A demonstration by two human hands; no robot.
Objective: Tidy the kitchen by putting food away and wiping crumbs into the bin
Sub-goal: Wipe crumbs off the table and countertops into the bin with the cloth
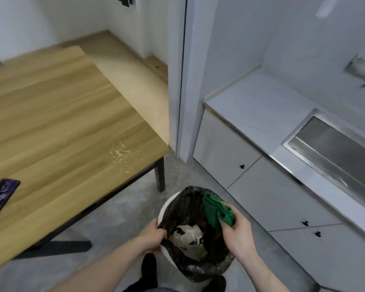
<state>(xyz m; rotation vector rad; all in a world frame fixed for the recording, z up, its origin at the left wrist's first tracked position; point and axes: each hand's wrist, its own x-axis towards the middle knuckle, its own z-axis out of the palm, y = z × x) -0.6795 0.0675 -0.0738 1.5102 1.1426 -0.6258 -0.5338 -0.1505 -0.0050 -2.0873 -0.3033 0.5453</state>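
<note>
Far to the left of the white round bin [163, 209], a dark purple flat packet [1, 198] lies on my light wooden bench [57, 123], near the bench's left edge. Closer to the bin, by the bench's near right corner, a scatter of pale crumbs [121, 153] sits on the wood, just above the black metal leg [160, 174].

The bin stands on the grey concrete floor [122, 209] beside that corner, lined with a black plastic bag [190, 199] that holds crumpled pale paper [188, 239]. My left hand [151, 239] grips the bin's near-left rim, fingers curled over the bag's edge. My right hand [236, 230] is over the bin's right side, fingers and thumb closed around a bunched green cloth [216, 211], which hangs above the bin's open mouth.

To the right of the bin run white cabinet doors [268, 203] with small black knobs [242, 166], under a pale counter with a steel sink [333, 144] set into it.
</note>
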